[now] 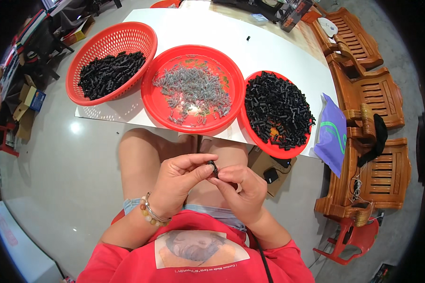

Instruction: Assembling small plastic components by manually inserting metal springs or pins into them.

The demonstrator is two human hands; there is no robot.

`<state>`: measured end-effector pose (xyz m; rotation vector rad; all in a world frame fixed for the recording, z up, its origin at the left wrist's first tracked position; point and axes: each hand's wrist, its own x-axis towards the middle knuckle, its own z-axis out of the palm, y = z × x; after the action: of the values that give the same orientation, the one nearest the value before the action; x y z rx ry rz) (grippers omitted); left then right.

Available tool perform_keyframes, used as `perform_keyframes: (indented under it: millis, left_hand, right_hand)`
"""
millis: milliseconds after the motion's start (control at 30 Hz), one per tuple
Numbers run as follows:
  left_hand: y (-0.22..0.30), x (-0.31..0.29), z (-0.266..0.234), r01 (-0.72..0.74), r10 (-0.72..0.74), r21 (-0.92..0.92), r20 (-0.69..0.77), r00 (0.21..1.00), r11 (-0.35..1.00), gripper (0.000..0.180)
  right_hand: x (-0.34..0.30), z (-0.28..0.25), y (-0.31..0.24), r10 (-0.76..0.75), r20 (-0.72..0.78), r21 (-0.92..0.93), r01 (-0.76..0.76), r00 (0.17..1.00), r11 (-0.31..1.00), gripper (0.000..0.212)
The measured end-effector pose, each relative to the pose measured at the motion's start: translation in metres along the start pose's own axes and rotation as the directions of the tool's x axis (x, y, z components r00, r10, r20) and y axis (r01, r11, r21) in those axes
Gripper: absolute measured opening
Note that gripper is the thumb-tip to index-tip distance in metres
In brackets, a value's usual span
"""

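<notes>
Above my lap, my left hand (186, 177) and my right hand (243, 188) meet at the fingertips. Between them is a small black plastic part (213, 166), pinched by both thumbs and forefingers; its far details are hidden by the fingers. Beyond my knees, a round red tray (149, 101) holds a heap of small metal springs (193, 89). To its left a red perforated basket (149, 35) carries long black plastic pieces (111, 73). On the right, another red tray (273, 152) is piled with short black plastic pieces (278, 106).
The containers stand on a white tabletop (212, 28), where a lone black piece (248, 38) lies far off. A purple bag (331, 137) hangs at the table's right edge. Wooden chairs (380, 170) line the right side, with a red plastic stool (356, 240) nearby. A cardboard box (274, 181) sits below.
</notes>
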<state>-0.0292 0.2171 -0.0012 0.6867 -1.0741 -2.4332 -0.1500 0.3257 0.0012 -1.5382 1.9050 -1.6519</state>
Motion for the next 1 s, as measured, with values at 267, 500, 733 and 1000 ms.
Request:
perform_keyframes:
  millis: [267,500,733,1000]
  left_hand:
    - [0.009,0.001,-0.003,-0.053,0.047,0.199,0.032,0.998,0.979,0.024]
    - [0.015,0.002,-0.012,0.056,-0.062,0.046,0.154,0.986,0.997,0.041]
    - [0.016,0.004,-0.015,0.152,-0.166,0.087,0.186,0.968,0.985,0.052]
    - [0.020,0.003,-0.019,0.001,-0.071,0.195,0.352,0.933,0.981,0.067]
  right_hand:
    - [0.002,0.005,0.001,-0.020,-0.034,-0.027,0.020,0.999,0.999,0.023]
    - [0.016,-0.013,-0.004,0.134,0.215,-0.042,-0.128,0.967,0.991,0.059]
    - [0.030,-0.021,0.000,-0.066,0.358,-0.121,0.116,0.931,0.986,0.043]
    - [0.023,-0.017,0.000,-0.058,0.313,-0.141,0.107,0.948,0.984,0.033]
